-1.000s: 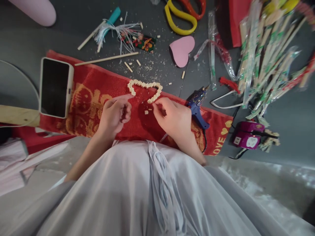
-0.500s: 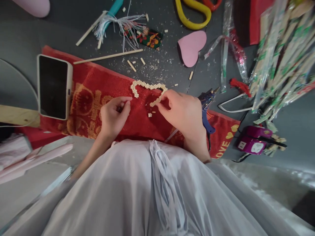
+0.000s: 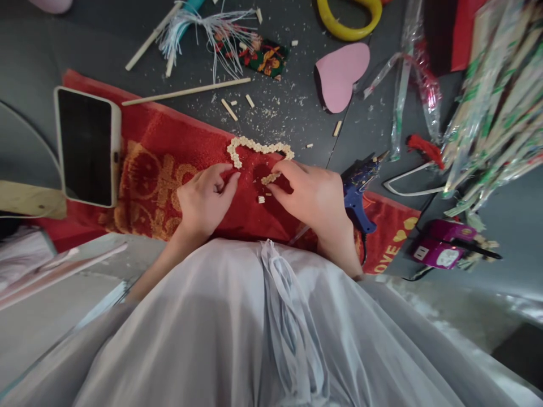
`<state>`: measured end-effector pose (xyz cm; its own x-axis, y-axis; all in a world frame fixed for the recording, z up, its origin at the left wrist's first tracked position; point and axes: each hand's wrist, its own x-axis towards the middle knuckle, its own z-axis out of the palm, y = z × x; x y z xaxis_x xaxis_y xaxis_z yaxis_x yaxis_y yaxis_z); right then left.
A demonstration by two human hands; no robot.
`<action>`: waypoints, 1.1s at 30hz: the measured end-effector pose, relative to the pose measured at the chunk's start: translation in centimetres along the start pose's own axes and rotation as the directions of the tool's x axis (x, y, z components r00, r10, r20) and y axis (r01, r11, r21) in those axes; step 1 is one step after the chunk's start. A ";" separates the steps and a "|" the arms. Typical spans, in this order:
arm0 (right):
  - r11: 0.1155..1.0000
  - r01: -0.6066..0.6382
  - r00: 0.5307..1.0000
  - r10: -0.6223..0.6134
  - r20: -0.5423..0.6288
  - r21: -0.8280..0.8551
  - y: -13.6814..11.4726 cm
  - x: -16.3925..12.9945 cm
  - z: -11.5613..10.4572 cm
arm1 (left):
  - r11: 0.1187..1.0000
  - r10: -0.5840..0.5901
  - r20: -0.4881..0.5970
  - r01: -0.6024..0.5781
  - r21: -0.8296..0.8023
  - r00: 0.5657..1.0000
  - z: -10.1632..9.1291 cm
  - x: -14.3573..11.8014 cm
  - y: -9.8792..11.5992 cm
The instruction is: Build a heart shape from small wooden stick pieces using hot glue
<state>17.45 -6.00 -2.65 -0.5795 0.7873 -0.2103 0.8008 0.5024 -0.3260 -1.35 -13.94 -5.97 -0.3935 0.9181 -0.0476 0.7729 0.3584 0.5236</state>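
A heart outline made of small pale wood bits (image 3: 258, 148) lies on a red towel (image 3: 169, 164). My right hand (image 3: 311, 195) pinches the lower right end of that outline with thumb and fingers. My left hand (image 3: 206, 198) rests on the towel beside the outline's left end, fingers curled, index tip touching near it; I cannot tell whether it holds a bit. A few loose wood bits (image 3: 262, 198) lie between my hands.
A phone (image 3: 87, 146) lies on the towel's left. A blue glue gun (image 3: 358, 189) sits right of my right hand. A pink foam heart (image 3: 341, 74), yellow scissors (image 3: 352, 17), chopstick (image 3: 186, 91), wrapped chopstick bundle (image 3: 487, 96) and purple plug (image 3: 439, 244) lie around.
The view shifted so the things moved up and right. My right hand came down from the outline's top right to pinch its lower right end. My left hand slid closer to the outline.
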 end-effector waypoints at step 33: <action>0.997 -0.081 0.979 0.079 0.189 0.001 -1.0 -2.4 -0.4 | 0.938 0.316 -0.114 -0.328 -0.109 0.942 -0.1 -0.6 -0.5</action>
<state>18.14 -8.25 -1.41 -0.5324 0.7430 -0.4057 0.8449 0.4366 -0.3092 -1.54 -14.70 -6.17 -0.1833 0.9586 0.2179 0.7999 0.0166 0.5999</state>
